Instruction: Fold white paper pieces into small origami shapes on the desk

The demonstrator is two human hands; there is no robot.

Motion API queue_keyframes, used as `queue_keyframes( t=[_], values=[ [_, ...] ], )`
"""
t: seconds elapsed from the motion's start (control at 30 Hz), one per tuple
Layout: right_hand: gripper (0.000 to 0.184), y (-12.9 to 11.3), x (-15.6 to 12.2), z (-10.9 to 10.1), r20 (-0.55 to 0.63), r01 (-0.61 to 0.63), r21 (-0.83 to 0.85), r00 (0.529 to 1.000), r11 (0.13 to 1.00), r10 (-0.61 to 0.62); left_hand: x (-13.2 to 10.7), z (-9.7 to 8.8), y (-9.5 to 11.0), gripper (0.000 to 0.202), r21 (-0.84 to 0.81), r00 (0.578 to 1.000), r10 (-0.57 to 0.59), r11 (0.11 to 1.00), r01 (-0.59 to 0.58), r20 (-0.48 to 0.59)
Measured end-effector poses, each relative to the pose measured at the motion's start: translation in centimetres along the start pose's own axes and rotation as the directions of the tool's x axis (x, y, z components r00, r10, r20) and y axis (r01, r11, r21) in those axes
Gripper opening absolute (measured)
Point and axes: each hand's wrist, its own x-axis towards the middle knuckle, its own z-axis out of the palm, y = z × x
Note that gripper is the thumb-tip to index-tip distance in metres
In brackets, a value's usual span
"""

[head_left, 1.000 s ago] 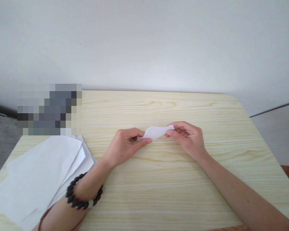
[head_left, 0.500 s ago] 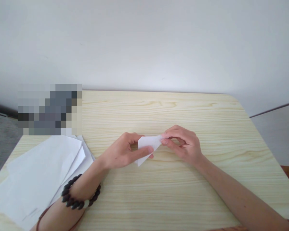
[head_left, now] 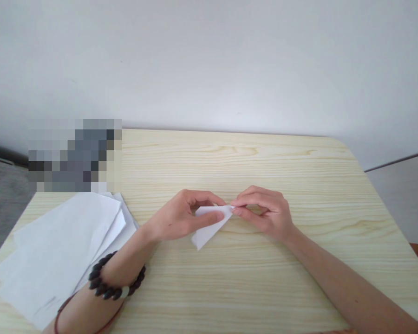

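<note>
- Fanned white paper sheets [head_left: 64, 246] beside my left forearm.
- My left hand [head_left: 176, 217] clamped on the small folded white paper wedge [head_left: 205, 233], over the pale wood-grain tabletop [head_left: 202, 287].
- My right hand [head_left: 269, 208] pinches its pointed end.
- White wall [head_left: 230, 60] behind.

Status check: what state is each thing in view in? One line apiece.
Small folded white paper: narrowing to a tip, held by both hands.
Bare left hand: gripping the wide part under its thumb.
Bare right hand: pinching the tip.
Flat white paper sheets: piled unevenly, overlapping.
Dark bead bracelet: worn, left wrist.
Thin reddish-brown cord: worn, left forearm.
Dark pixelated patch: obscured; cannot tell.
</note>
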Motion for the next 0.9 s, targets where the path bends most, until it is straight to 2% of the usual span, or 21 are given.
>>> queue_keyframes(
  t=[0.17, 0.33, 0.43, 0.53, 0.6, 0.67, 0.77, 0.9],
  values=[
    [0.019, -0.17, -0.08, 0.17, 0.024, 0.12, -0.019, 0.992, 0.993, -0.12, 0.13, 0.25, 0.11, 0.022, 0.007, 0.998, -0.007, 1.0, 0.008, -0.056],
    [0.019, -0.21, -0.35, 0.15, 0.095, 0.141, -0.049, 0.986, 0.989, -0.136, 0.11, -0.07, 0.01, 0.021, -0.031, 0.999, -0.03, 0.999, 0.029, -0.028],
    [0.018, -0.28, -0.46, 0.29, 0.074, 0.116, -0.029, 0.991, 0.993, -0.114, 0.07, -0.2, -0.06, 0.02, -0.017, 0.999, -0.019, 1.0, 0.019, -0.039],
    [0.024, -0.39, -0.56, 0.46, 0.04, 0.016, -0.023, 0.999, 1.0, -0.015, 0.12, -0.11, -0.17, 0.02, 0.006, 0.998, -0.022, 1.0, 0.022, -0.055],
    [0.027, -0.48, -0.56, 0.5, 0.068, -0.056, -0.037, 0.996, 0.998, 0.059, 0.17, -0.01, -0.23, 0.02, 0.028, 0.998, -0.02, 0.999, 0.022, -0.067],
    [0.02, -0.54, -0.48, 0.48, 0.115, -0.073, -0.045, 0.99, 0.996, 0.078, 0.2, 0.07, -0.21, 0.02, 0.053, 0.997, -0.02, 0.998, 0.024, -0.072],
    [0.014, -0.48, -0.34, 0.38, 0.134, -0.022, -0.05, 0.991, 0.998, 0.029, 0.14, 0.08, -0.11, 0.021, 0.067, 0.997, -0.033, 0.997, 0.038, -0.068],
    [0.02, -0.14, -0.41, 0.2, 0.134, 0.115, -0.078, 0.985, 0.99, -0.104, 0.04, 0.02, -0.05, 0.022, 0.032, 0.998, -0.036, 0.999, 0.038, -0.049]
  ],
)
